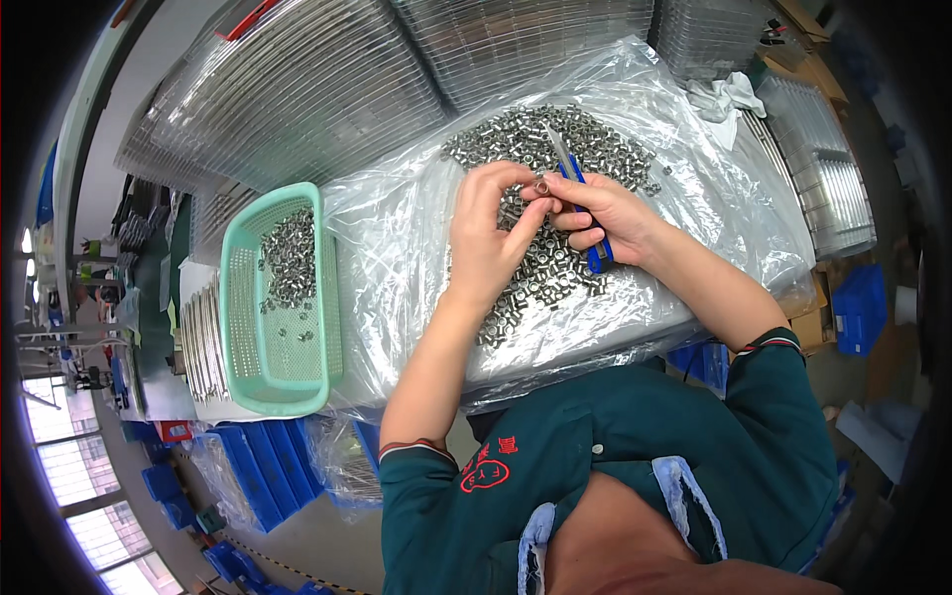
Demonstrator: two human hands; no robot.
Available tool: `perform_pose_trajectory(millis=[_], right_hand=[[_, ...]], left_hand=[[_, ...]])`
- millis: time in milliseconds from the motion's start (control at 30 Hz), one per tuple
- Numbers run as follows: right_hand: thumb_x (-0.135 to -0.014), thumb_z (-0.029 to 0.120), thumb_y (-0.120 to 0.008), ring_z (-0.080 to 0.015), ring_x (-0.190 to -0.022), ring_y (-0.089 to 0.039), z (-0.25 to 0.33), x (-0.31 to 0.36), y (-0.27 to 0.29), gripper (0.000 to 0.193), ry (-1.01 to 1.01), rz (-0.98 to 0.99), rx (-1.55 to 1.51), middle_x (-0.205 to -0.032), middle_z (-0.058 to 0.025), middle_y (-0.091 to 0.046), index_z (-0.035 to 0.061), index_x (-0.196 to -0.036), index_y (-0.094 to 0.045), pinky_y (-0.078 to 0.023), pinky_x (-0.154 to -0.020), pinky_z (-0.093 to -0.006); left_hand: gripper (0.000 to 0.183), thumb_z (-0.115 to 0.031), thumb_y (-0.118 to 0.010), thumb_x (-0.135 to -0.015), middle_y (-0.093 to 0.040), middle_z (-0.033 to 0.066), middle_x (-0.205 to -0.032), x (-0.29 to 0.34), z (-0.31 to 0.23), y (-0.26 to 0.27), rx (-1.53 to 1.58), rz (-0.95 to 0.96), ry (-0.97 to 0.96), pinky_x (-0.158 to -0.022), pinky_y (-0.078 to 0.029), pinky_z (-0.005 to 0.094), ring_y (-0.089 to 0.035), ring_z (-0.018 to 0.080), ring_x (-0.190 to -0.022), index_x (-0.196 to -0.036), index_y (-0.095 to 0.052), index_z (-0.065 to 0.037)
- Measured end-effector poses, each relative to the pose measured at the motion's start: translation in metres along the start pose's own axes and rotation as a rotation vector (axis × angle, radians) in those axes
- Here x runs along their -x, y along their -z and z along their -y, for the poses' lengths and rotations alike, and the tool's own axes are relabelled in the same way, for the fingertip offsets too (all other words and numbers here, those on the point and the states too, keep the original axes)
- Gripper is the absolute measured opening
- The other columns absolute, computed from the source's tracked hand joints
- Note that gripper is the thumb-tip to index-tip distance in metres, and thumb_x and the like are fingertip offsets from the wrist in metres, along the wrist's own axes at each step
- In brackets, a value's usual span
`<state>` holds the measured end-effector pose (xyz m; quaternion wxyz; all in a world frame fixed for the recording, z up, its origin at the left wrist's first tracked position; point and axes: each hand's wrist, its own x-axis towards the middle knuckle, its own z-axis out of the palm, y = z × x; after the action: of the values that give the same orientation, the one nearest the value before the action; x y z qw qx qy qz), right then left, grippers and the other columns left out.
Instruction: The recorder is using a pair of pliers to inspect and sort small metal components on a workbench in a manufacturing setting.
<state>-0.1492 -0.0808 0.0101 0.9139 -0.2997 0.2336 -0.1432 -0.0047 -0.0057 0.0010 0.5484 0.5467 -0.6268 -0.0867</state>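
My left hand (488,233) is closed, thumb and fingertips pinching a small metal sleeve (541,186) over the pile. Against it my right hand (613,220) brings its thumb and forefinger, with a blue utility knife (598,256) gripped in the same hand. The knife's blade (558,145) is out and points away from me, above the sleeves. Beneath both hands spreads a heap of small silvery metal sleeves (516,129) on clear plastic sheeting (397,268). The hands partly cover the heap.
To the left stands a mint-green plastic basket (236,327) with more small metal parts (288,258) inside. Stacked clear plastic trays (307,89) line the far side, and more trays (831,188) sit at the right. A white cloth (729,96) lies at the back right. Blue bins (260,471) are below left.
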Motion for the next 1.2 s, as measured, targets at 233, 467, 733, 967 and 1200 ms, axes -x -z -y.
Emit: perform_pose_trajectory(millis=[233,467,733,967,1200], right_hand=[[-0.084,0.026,-0.058,0.0022,-0.049,-0.035,-0.005,-0.001,-0.001,0.023,0.112,-0.062,0.135,-0.069,0.0047,-0.043,0.0047,-0.084,-0.05,-0.026,-0.034,-0.0115],[-0.086,0.024,-0.056,0.0027,-0.049,-0.035,-0.002,0.0,0.001,0.023,0.035,-0.02,0.023,-0.069,0.0054,-0.043,0.0015,-0.091,-0.053,-0.026,-0.034,-0.0115],[-0.089,0.027,-0.05,0.0027,-0.049,-0.034,-0.003,-0.002,-0.002,0.033,0.066,0.005,0.077,-0.071,0.0055,-0.042,-0.0022,-0.103,-0.053,-0.025,-0.035,-0.0109],[-0.089,0.038,-0.045,-0.0001,-0.052,-0.037,0.006,0.0,0.002,0.043,0.205,-0.091,0.014,-0.069,0.0058,-0.043,-0.0015,-0.104,-0.05,-0.037,-0.047,-0.0179],[-0.089,0.039,-0.044,-0.0008,-0.052,-0.037,0.004,-0.005,0.006,0.04,0.242,-0.143,-0.02,-0.068,0.0058,-0.042,0.0014,-0.1,-0.05,-0.037,-0.047,-0.019]], left_hand=[[0.022,-0.006,-0.067,-0.067,-0.057,0.0084,-0.092,0.001,0.001,0.002,-0.205,0.007,-0.153,-0.073,-0.042,0.0334,-0.053,0.0248,-0.086,-0.087,-0.057,-0.005],[0.023,-0.006,-0.067,-0.067,-0.057,0.0085,-0.092,0.0,-0.003,0.001,-0.103,-0.027,-0.068,-0.073,-0.042,0.0338,-0.053,0.025,-0.086,-0.088,-0.056,-0.006],[0.015,-0.006,-0.06,-0.079,-0.057,0.0049,-0.094,0.001,0.005,0.014,0.141,-0.062,0.183,-0.077,-0.043,0.0266,-0.054,0.0143,-0.087,-0.094,-0.057,-0.004],[0.029,-0.033,-0.051,-0.087,-0.052,0.0023,-0.096,-0.016,0.031,0.102,0.932,-0.998,0.222,-0.066,-0.041,0.0248,-0.049,0.0113,-0.079,-0.102,-0.048,-0.007],[0.036,-0.037,-0.05,-0.087,-0.051,0.0016,-0.092,-0.015,0.028,0.089,0.988,-0.748,0.377,-0.066,-0.042,0.0242,-0.048,0.0104,-0.077,-0.105,-0.047,-0.006]])
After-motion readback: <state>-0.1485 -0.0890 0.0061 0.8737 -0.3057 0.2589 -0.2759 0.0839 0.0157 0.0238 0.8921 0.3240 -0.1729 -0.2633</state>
